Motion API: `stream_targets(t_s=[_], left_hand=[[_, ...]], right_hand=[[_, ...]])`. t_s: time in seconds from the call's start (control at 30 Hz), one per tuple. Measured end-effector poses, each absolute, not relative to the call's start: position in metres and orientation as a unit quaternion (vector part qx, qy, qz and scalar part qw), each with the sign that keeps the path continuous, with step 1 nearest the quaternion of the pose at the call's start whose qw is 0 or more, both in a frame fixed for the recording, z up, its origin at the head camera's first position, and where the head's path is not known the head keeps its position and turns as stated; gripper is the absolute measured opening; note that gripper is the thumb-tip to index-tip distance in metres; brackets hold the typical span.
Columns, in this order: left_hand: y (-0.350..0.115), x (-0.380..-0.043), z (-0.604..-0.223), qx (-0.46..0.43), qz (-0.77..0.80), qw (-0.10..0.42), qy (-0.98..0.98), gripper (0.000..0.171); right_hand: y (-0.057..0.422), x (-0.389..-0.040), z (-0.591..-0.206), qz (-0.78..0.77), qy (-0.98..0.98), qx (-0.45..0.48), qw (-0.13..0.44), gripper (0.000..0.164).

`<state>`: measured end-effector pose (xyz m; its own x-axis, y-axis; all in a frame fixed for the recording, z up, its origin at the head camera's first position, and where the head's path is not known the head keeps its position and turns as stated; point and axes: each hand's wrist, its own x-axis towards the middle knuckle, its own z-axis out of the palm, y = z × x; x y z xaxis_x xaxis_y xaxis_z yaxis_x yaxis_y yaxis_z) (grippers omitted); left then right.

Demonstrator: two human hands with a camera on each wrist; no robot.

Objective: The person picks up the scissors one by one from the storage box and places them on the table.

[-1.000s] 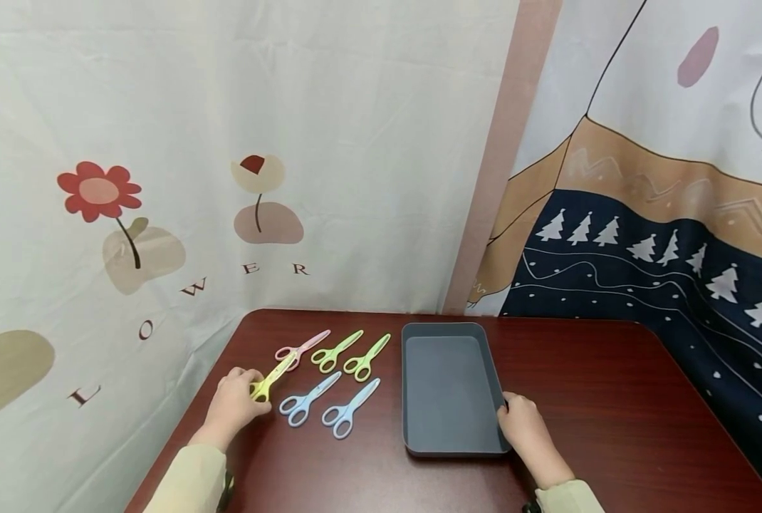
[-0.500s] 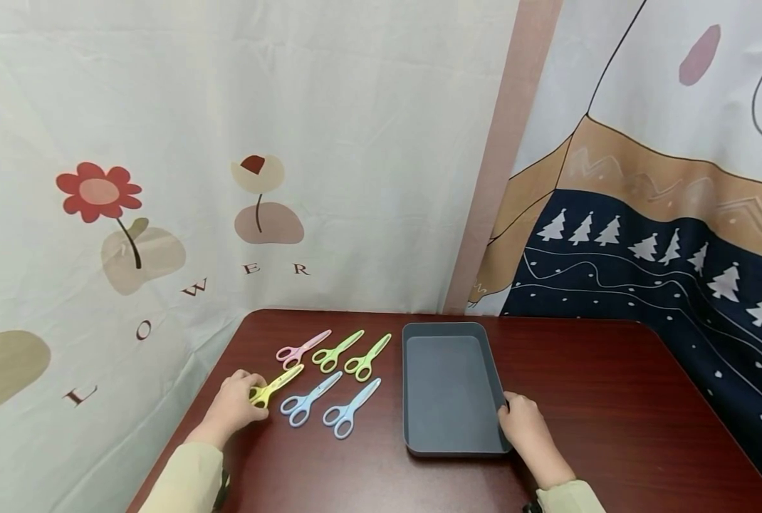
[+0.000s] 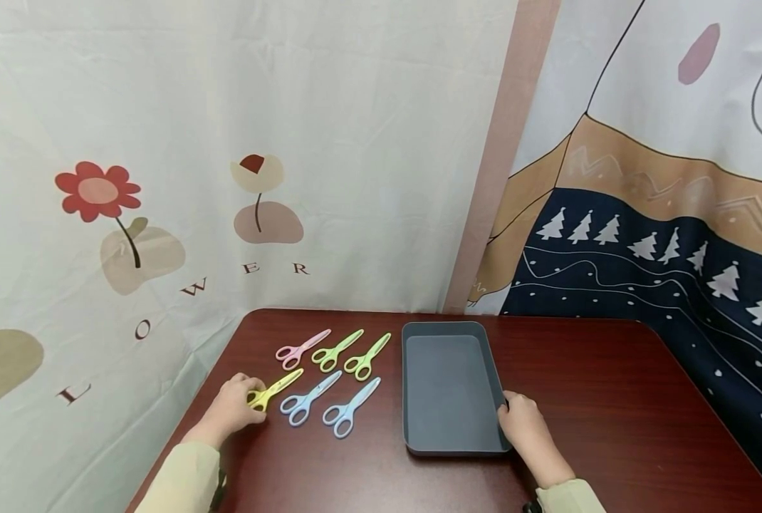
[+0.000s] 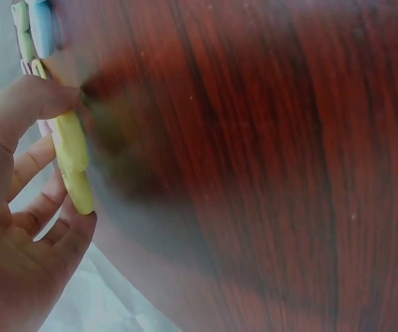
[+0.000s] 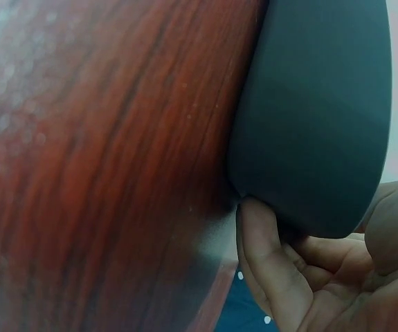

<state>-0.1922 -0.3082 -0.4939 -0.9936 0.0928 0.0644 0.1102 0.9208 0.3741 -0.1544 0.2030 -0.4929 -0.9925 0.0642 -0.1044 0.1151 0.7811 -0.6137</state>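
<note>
In the head view my left hand (image 3: 230, 407) pinches the handle end of yellow scissors (image 3: 283, 383) at the table's left side. Their blades point away to the right. The left wrist view shows my thumb on one side of the yellow scissors (image 4: 70, 142) and fingers on the other, close over the tabletop. My right hand (image 3: 525, 426) grips the right side wall of a dark grey rectangular tray (image 3: 448, 392). From the right wrist, fingertips tuck under the tray's (image 5: 316, 111) lower edge, with the thumb side by its rim.
Pink scissors (image 3: 310, 344) and two green scissors (image 3: 342, 347) (image 3: 376, 348) lie in a back row. Two blue scissors (image 3: 322, 387) (image 3: 362, 396) lie in front of them, left of the tray. The brown table (image 3: 612, 399) meets printed curtains (image 3: 381, 157) behind.
My left hand has brought the yellow scissors down and slightly towards me. Their tip no longer overlaps the pink scissors. My right hand and the tray have stayed in place.
</note>
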Motion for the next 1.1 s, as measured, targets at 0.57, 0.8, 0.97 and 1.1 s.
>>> stream_targets(t_s=[0.57,0.8,0.97,1.1], left_hand=[[-0.32,-0.193,-0.495,-0.087,-0.202,-0.001,-0.976,0.041],[-0.322,-0.193,-0.497,-0.089,-0.195,0.003,-0.977,0.044],[-0.321,-0.192,-0.499,-0.08,-0.194,0.005,-0.978,0.047],[-0.318,-0.191,-0.498,-0.071,-0.204,0.003,-0.976,0.052]], right_hand=[[0.203,-0.154,-0.493,-0.331,0.941,0.05,0.048,0.042],[0.202,-0.154,-0.492,-0.331,0.941,0.051,0.044,0.041],[0.202,-0.154,-0.492,-0.329,0.942,0.05,0.042,0.041],[0.202,-0.154,-0.493,-0.327,0.943,0.05,0.045,0.041]])
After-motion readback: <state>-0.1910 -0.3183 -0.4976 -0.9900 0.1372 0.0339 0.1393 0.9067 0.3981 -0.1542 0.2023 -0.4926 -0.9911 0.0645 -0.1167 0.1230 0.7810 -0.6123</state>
